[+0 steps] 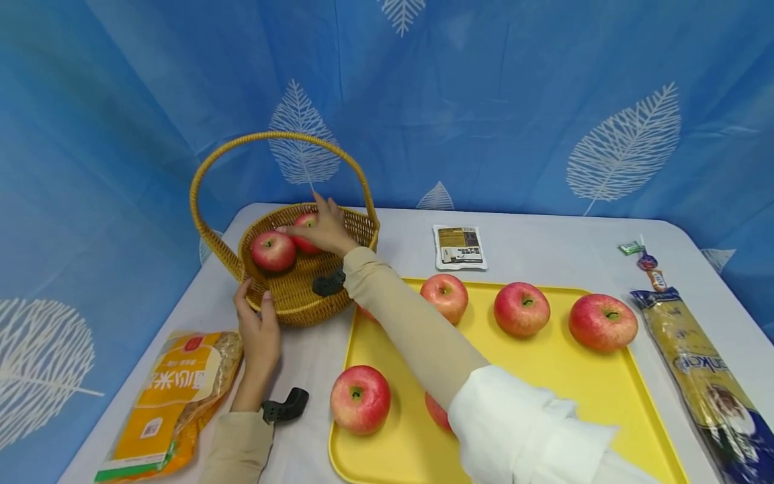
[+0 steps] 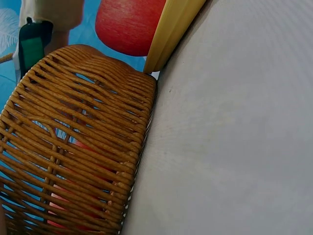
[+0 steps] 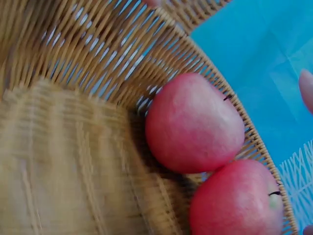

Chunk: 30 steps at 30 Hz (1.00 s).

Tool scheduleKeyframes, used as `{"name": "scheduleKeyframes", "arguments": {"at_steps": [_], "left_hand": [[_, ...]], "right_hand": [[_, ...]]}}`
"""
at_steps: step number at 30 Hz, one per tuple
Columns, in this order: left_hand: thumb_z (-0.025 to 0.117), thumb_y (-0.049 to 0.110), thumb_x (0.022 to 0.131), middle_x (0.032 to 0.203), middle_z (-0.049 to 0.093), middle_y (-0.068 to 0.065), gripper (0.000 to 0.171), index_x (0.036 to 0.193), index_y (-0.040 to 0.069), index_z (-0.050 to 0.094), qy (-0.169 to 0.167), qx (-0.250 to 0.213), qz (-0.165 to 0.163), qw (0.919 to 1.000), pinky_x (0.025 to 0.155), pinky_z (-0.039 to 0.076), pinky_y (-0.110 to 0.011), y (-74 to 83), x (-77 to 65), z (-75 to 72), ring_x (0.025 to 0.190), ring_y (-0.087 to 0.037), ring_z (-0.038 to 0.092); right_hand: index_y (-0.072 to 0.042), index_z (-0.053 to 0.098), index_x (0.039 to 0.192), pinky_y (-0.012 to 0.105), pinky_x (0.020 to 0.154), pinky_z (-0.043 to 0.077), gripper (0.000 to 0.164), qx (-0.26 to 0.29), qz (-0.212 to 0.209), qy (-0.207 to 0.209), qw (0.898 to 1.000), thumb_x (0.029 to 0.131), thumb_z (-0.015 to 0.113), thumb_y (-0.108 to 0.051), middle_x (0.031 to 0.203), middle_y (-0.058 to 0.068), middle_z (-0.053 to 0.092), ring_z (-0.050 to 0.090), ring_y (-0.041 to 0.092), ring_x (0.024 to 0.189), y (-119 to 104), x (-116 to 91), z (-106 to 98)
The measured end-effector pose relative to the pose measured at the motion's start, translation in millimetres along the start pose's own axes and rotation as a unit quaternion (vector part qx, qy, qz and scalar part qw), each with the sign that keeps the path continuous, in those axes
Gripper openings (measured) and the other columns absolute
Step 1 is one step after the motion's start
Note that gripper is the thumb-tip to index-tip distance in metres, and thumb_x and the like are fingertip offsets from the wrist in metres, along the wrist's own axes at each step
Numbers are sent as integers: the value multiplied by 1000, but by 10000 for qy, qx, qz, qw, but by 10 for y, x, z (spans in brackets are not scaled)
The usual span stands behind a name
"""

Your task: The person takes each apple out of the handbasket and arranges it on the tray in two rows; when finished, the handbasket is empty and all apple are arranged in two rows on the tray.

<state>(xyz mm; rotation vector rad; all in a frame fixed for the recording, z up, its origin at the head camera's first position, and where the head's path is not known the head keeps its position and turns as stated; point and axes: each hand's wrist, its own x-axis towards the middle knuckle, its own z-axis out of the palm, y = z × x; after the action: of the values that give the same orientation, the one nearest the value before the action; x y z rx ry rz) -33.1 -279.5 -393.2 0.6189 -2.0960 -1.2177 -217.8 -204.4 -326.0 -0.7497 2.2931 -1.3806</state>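
A brown wicker basket (image 1: 302,296) with a tall arched handle stands at the back left. Two red apples lie in it: a front apple (image 1: 273,251) and a rear apple (image 1: 306,222), side by side against the woven wall. Over the basket, my right hand (image 1: 326,228) has its thumb and fingers spread around the rear apple; in the right wrist view its fingertips (image 3: 306,90) appear clear of both apples. My left hand (image 1: 260,336) touches the basket's front left rim, fingers fairly straight. The wicker wall (image 2: 83,142) fills much of the left wrist view.
A yellow tray (image 1: 532,383) bears several more apples, some partly hidden behind my right arm. An orange food bag (image 1: 175,396) lies left of my left arm. Behind the tray is a white-edged packet (image 1: 459,247); a long gold package (image 1: 701,370) and small candies (image 1: 648,261) lie right.
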Motion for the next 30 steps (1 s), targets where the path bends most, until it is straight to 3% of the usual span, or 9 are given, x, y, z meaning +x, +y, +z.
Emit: {"name": "scheduleKeyframes", "arguments": {"at_steps": [8,17,22,30], "left_hand": [[37,30,96,145,26,-19,49,138,6,25,7,15,-6,10000,110,18,-48,18,-32,-21,136,-29,22],[38,29,96,144,28,-19,49,137,5,26,74,45,76,9999,110,19,-47,19,-9,-33,135,-29,24],[38,30,96,144,29,-17,49,137,7,26,54,52,-26,10000,110,19,-47,0,-27,-25,135,-28,24],[38,30,96,144,28,-20,50,138,6,25,-13,-4,26,10000,110,19,-48,20,-36,-15,135,-29,24]], "right_hand": [[-31,8,145,50,109,21,97,322,84,216,9992,73,72,-40,152,1,-2,1,28,140,147,-42,115],[-23,11,146,43,99,39,100,-958,-417,299,9941,71,77,-26,152,10,-2,27,34,134,222,47,193],[-23,10,146,41,98,41,98,-1065,-472,147,9931,73,75,-20,153,10,-7,30,33,134,241,26,193],[-23,8,146,40,100,39,87,-1168,-368,-1,9925,82,66,-27,153,7,-12,31,31,134,243,7,149]]}}
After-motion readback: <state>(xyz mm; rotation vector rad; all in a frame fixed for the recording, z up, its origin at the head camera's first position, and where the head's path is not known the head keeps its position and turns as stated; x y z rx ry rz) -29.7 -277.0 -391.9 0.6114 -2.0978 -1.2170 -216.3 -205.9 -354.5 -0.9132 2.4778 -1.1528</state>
